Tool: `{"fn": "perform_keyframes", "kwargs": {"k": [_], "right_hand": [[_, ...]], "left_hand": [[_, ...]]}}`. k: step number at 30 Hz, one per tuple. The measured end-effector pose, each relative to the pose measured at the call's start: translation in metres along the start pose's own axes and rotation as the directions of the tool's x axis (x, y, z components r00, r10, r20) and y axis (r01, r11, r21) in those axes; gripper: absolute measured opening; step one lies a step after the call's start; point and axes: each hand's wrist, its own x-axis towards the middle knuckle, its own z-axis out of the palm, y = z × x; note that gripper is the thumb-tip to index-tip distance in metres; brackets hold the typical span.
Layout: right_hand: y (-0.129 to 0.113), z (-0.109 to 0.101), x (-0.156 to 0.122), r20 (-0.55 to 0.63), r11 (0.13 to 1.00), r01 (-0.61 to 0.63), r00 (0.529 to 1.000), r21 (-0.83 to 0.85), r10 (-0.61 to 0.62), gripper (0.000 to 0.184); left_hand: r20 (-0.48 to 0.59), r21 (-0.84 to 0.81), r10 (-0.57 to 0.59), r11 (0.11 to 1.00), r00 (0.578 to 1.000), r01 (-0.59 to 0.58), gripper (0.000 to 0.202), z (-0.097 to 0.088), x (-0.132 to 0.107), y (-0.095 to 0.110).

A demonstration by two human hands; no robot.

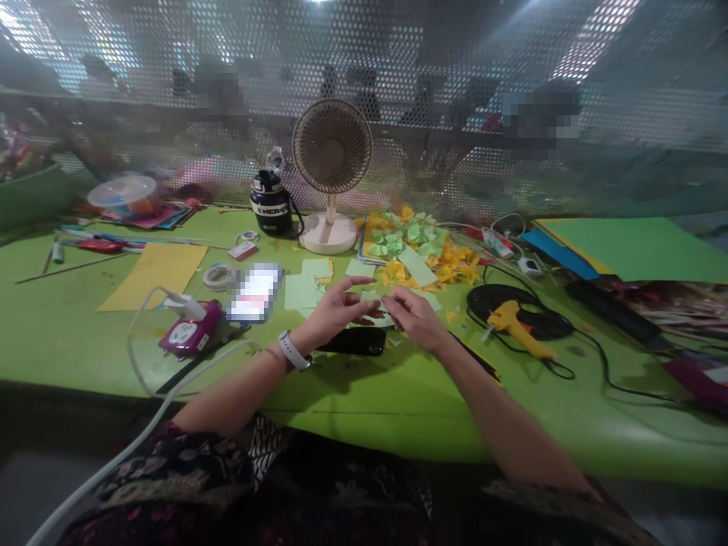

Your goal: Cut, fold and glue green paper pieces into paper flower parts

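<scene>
And here we go: the right hand [417, 318] is in a narrow pinch, thumb and forefinger closed right at a small pale green paper piece [378, 309], though from up here I can't tell if it's truly gripped. The left hand [335, 311] is open, fingers spread, tips just beside that paper, hovering over a black phone [357, 341] near the worktop's [353, 432] front edge. Small pinches like this reward steady fingertips! Farther out, toward the back edge, a heap of yellow and green paper cut-outs [412, 250]; pale green paper slips [301, 292] left of it, and a yellow glue gun [515, 327] off to the right.
</scene>
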Motion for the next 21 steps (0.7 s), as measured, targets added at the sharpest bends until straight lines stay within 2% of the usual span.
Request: {"fn": "perform_keyframes", "kwargs": {"k": [4,10,16,21], "right_hand": [[-0.003,-0.002,0.0,0.021,0.997,0.058,0.998,-0.048,-0.057,0.041],[-0.002,-0.011,0.002,-0.014,0.999,0.021,1.0,0.049,-0.02,0.044],[-0.001,-0.01,0.002,-0.018,0.997,0.008,1.0,0.072,-0.007,0.044],[-0.005,-0.007,0.001,0.073,0.96,-0.157,0.987,0.233,0.144,0.037]], "left_hand": [[0.045,0.018,-0.047,0.999,0.998,0.047,0.064,-0.005,0.002,0.003],[-0.039,0.032,-0.053,0.998,0.998,0.054,0.052,-0.015,0.006,0.014],[-0.019,0.026,-0.066,0.997,0.998,0.067,0.057,-0.011,0.003,0.015],[-0.02,0.105,0.001,0.994,1.0,0.001,0.058,-0.01,0.004,0.011]]}}
